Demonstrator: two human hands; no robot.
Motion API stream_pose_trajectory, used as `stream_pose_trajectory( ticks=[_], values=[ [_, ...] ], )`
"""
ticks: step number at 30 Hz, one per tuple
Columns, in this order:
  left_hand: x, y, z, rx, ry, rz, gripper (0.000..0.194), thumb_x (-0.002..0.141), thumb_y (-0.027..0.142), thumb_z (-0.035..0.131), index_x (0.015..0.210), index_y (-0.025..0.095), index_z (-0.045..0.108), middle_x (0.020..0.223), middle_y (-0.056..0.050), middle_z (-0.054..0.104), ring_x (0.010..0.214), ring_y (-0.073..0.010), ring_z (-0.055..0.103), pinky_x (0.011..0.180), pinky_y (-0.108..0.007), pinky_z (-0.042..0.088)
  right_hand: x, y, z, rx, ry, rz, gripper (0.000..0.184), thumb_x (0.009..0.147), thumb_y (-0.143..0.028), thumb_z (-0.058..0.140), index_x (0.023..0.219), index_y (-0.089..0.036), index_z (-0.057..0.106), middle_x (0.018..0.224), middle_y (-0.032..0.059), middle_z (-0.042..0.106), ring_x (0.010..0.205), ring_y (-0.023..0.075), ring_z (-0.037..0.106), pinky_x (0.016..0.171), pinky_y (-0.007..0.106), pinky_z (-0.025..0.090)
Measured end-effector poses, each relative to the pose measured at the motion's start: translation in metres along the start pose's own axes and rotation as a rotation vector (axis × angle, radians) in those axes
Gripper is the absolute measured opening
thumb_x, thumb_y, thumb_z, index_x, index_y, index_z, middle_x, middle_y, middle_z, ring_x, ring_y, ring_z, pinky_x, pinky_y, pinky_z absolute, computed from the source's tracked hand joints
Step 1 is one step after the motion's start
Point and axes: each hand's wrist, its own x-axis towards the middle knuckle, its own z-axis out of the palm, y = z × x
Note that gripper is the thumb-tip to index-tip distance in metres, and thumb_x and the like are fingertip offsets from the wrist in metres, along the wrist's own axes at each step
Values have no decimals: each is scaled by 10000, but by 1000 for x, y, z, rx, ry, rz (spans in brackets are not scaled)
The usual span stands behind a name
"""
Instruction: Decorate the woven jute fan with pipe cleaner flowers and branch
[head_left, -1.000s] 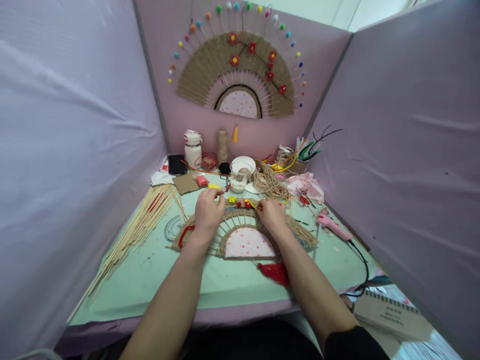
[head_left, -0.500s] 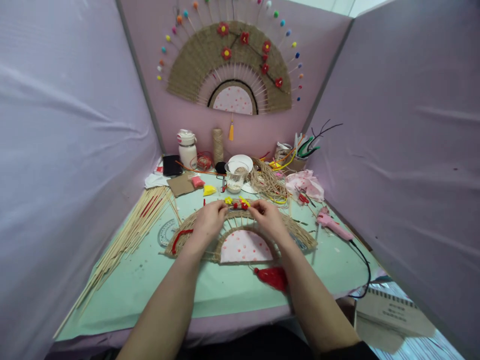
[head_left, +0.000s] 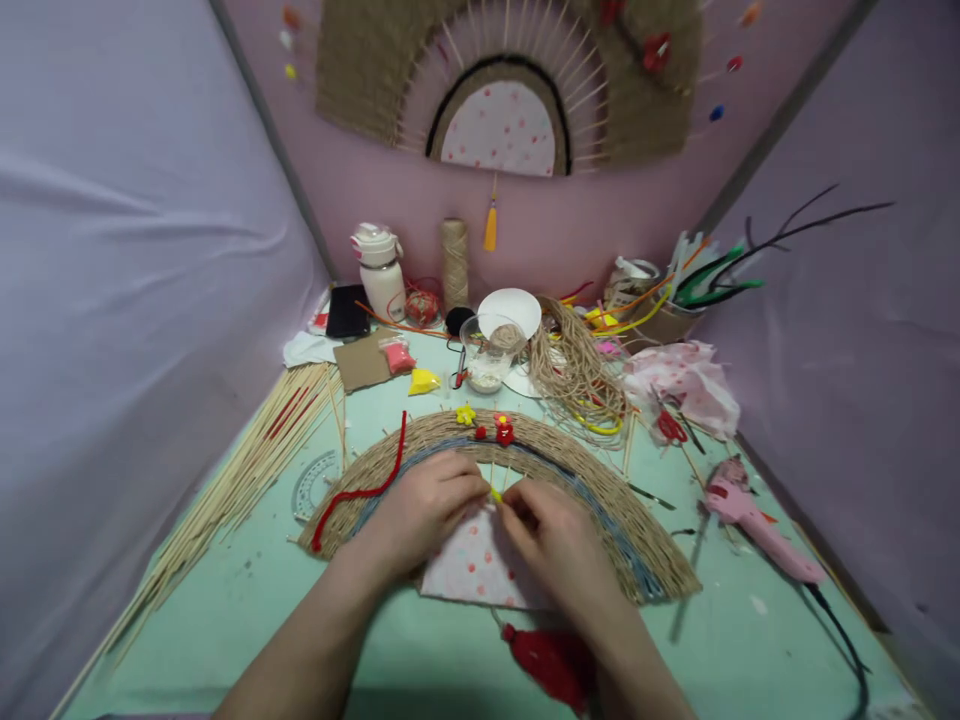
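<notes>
Both hands meet over the middle of a woven twine fan (head_left: pixel 420 440) lying on the table. Between the fingertips of my left hand (head_left: pixel 439 500) and my right hand (head_left: pixel 555 530) is a short bit of yellow pipe cleaner (head_left: pixel 496 495), pinched from both sides. On the fan's upper band sit a yellow flower (head_left: pixel 466 415) and a red flower (head_left: pixel 505 431). A bent red pipe cleaner (head_left: pixel 364 493) rests on its left side. The fan's dotted cloth centre (head_left: pixel 472 570) is partly hidden by my hands, and a red tassel (head_left: pixel 551 660) lies below it.
Bamboo sticks (head_left: pixel 217 530) and a protractor (head_left: pixel 316 482) lie at left. A pink glue gun (head_left: pixel 761 520) with its cord and red scissors (head_left: pixel 670 426) are at right. Behind stand a clear cup (head_left: pixel 491 360), a twine bundle (head_left: pixel 577 365) and a white bottle (head_left: pixel 380 275).
My hands have moved from the fan's top edge down and closer together, with the yellow pipe cleaner between them. The camera view has tipped down and nearer to the table.
</notes>
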Motion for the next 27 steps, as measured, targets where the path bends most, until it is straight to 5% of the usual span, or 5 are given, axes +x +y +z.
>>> stream_pose_trajectory(
  ticks=[9, 14, 17, 23, 27],
  values=[
    [3, -9, 11, -48, -191, -35, 255, 920, 196, 419, 1087, 208, 611, 904, -50, 638, 841, -139, 547, 751, -267, 416, 0, 24, 6, 185, -36, -1, 166, 873, -226, 515, 716, -196, 558, 676, 0, 591, 661, 137, 545, 590, 231, 359],
    [8, -7, 13, -121, -241, -430, 324, 949, 311, 354, 878, 207, 653, 785, -9, 606, 753, -125, 525, 689, -245, 394, -3, 29, 10, 275, -34, -37, 125, 880, -222, 500, 788, -202, 582, 703, 7, 601, 688, 142, 562, 596, 232, 382],
    [9, -7, 12, -146, -236, -538, 351, 946, 361, 350, 858, 201, 650, 782, -11, 592, 749, -132, 510, 684, -254, 387, -6, 28, 10, 357, -45, 10, 143, 903, -230, 462, 843, -203, 589, 747, 13, 610, 715, 136, 572, 632, 231, 404],
    [2, -11, 15, -111, -210, -479, 406, 963, 329, 274, 849, 208, 645, 771, -9, 582, 732, -133, 487, 686, -265, 372, -11, 22, 9, 401, -103, 66, 197, 893, -282, 493, 738, -193, 574, 660, 3, 565, 645, 125, 548, 577, 219, 386],
    [0, -11, 19, 27, -119, -253, 341, 951, 234, 291, 852, 193, 614, 724, -15, 561, 694, -132, 455, 642, -265, 350, -12, 19, 4, 434, -113, 38, 241, 880, -290, 507, 667, -182, 538, 615, -9, 532, 579, 103, 499, 538, 206, 358]
  ],
)
